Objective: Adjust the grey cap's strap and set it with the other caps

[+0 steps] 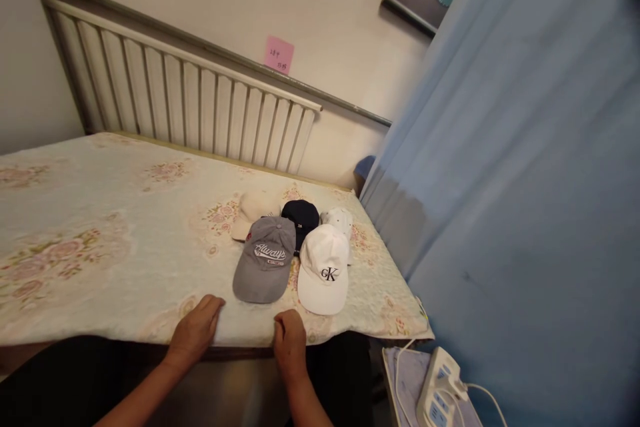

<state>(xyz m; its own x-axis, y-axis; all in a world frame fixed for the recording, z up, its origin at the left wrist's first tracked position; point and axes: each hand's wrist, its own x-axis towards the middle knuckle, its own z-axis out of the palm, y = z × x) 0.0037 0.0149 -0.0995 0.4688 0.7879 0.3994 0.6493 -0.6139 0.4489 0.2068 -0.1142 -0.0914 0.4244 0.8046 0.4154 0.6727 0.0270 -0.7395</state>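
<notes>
My left hand (196, 331) lies flat, fingers stretched, on the near edge of the floral bed cover (100, 247). My right hand (289, 341) rests beside it with fingers curled at the edge, holding nothing visible. Just beyond them lie several caps: a grey cap (264, 259) with white lettering, a white cap (323, 269) with a black logo, a navy cap (301, 219), a beige cap (253, 211) and another white cap (340, 220) behind.
A white slatted headboard (190, 100) runs along the far side. A pink sticky note (279, 55) is on the wall. A blue curtain (510, 180) hangs at the right. A white power strip (439, 390) lies on the floor, lower right.
</notes>
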